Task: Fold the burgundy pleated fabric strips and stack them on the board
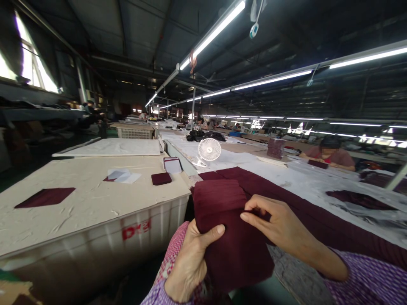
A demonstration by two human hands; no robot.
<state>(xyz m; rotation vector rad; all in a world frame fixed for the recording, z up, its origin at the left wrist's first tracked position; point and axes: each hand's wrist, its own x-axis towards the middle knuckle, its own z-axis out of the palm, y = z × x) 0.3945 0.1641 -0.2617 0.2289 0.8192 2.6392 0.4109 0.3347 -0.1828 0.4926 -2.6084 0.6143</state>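
Head view: the left hand (192, 258) grips a bundle of maroon fabric (235, 250) before the white surface (292, 178), thumb pressed on its face; the right hand (280, 224) pinches its edge between thumb and fingers. More maroon cloth (318, 218) lies just beyond on that surface, near a white fan (209, 149)

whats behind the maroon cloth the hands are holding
Past the held cloth, more maroon fabric lies on the table, with a white fan farther back. The left hand has its fingers hidden behind the cloth, so their placement cannot be seen.
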